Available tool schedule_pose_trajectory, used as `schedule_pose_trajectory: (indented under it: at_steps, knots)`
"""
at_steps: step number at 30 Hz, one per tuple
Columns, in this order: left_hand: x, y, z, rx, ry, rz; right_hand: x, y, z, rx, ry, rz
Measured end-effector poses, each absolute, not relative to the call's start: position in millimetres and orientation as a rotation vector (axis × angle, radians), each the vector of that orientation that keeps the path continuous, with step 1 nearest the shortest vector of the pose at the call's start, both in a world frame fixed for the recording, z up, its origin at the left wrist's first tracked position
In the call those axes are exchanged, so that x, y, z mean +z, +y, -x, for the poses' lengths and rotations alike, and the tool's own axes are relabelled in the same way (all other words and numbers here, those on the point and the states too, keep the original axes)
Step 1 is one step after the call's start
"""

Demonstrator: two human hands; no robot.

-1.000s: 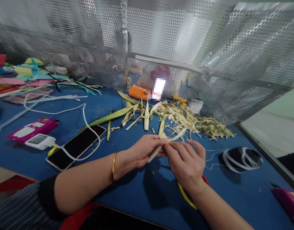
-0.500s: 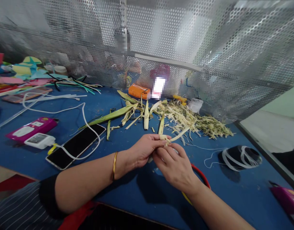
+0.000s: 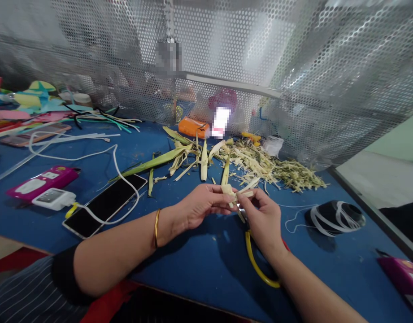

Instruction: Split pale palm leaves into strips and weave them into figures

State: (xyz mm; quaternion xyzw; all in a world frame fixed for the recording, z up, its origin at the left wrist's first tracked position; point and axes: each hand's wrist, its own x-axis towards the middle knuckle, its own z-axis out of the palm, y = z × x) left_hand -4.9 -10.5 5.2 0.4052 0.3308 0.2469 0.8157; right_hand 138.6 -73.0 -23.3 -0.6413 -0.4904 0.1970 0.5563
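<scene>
My left hand [image 3: 200, 205] pinches a small folded piece of pale corn husk [image 3: 228, 190] between thumb and fingers. My right hand [image 3: 264, 219], closed at the fingertips, grips a loose end of the same husk just to the right. The two hands almost meet over the blue table. Below my right hand lie scissors [image 3: 255, 262] with yellow and red handles, partly covered by the hand and wrist. Just beyond the fingers is an upright-pointing husk leaf [image 3: 225, 170]. More husk leaves [image 3: 204, 163] lie beside it.
Shredded husk [image 3: 256, 163] is heaped behind my hands. To the right stands a black spool [image 3: 336, 217] wound with white string. At left lie a black phone [image 3: 105, 206], a white cable and a purple packet [image 3: 45, 181]. A perforated metal screen [image 3: 233, 45] borders the back.
My right hand has drawn back a little to the right and turned, now pinching the husk's loose end. More of the folded husk and the scissors' yellow handle show.
</scene>
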Motion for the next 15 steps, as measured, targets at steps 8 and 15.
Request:
schedule_pose_trajectory:
  at_steps: [8,15]
  knots:
    - [4,-3,3,0.643,0.869,-0.825,-21,-77,-138,0.556,-1.291,1.606]
    - [7,2,5,0.730,0.962,-0.934,-11,-79,-146,-0.207,-2.111,1.309]
